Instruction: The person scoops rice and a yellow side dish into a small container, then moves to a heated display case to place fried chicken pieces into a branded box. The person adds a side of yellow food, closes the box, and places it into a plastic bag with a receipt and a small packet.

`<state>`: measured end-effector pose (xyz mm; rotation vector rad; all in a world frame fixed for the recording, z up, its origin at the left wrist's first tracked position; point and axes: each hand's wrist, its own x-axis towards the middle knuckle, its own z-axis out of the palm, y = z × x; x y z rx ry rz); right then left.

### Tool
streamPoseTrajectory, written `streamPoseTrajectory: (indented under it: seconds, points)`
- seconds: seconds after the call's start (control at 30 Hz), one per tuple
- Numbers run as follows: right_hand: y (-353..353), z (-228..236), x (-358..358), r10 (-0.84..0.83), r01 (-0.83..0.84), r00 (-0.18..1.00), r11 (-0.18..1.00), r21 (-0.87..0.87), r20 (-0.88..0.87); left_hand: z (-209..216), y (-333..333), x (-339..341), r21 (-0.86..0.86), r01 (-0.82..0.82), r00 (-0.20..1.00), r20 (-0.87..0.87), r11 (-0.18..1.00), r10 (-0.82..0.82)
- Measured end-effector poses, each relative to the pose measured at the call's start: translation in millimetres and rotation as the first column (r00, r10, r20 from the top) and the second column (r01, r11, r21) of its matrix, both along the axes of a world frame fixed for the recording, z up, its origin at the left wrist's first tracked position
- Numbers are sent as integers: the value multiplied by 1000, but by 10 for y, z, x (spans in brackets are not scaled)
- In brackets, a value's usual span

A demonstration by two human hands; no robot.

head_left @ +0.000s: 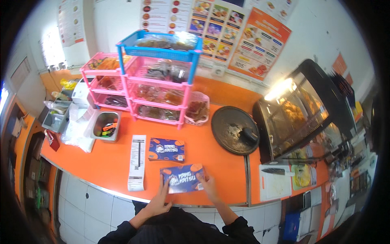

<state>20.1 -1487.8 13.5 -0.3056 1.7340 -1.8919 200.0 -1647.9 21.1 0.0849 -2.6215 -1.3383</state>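
My left hand [159, 200] and my right hand [209, 189] hold a blue food box [185, 179] with orange print from its two sides, near the counter's front edge. The left fingers reach up along the box's left edge, and the right fingers wrap its right edge. Just behind it lies a second blue food box [167, 150] of the same print, apart from my hands. A long printed receipt [137, 162] rests flat to the left of both boxes.
Pink and blue tiered racks [156, 104] with bagged food stand at the back, beside a pink basket [198, 109]. A metal container [106, 126] sits at left. To the right are a round black lid [235, 131], a lit food warmer [298, 112] and a knife [274, 171] on a white board [275, 189].
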Motion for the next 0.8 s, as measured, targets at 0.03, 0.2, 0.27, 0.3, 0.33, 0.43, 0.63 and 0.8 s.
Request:
streamPoseTrajectory:
  seconds: [0.03, 0.2, 0.27, 0.3, 0.33, 0.43, 0.63, 0.8]
  points:
    - [-169, 164, -67, 21, -18, 993, 999, -33, 118, 85, -144, 15, -32, -80, 996, -51, 996, 78]
    - [-918, -136, -698, -119, 117, 990, 992, 38, 73, 212, -991, 194, 38, -370, 897, -245, 928, 368]
    - [-1116, -299, -897, -100, 106, 993, 987, 120, -56, 160, -1351, 415, 70, -451, 859, -239, 890, 453]
    - [-1156, -420, -958, -70, 97, 985, 980, 173, -157, 154, -1536, 570, 74, -493, 843, -206, 867, 497]
    - [-1134, -428, -930, 64, 5, 957, 972, 237, -284, 142, -1741, 777, 70, -549, 817, -169, 833, 552]
    - [-904, -510, -906, 50, 50, 985, 827, 560, -162, -8, -2336, 1230, 384, -620, 717, -77, 684, 693]
    - [-2312, 325, 195, -9, 901, -10, 433, -13, -1000, -295, -3725, 1884, 482, -696, 565, -91, 532, 820]
    - [-4525, 337, 1405, 87, 14, 410, 995, 102, -908, -157, -4583, 1899, 119, -615, 766, -145, 780, 626]
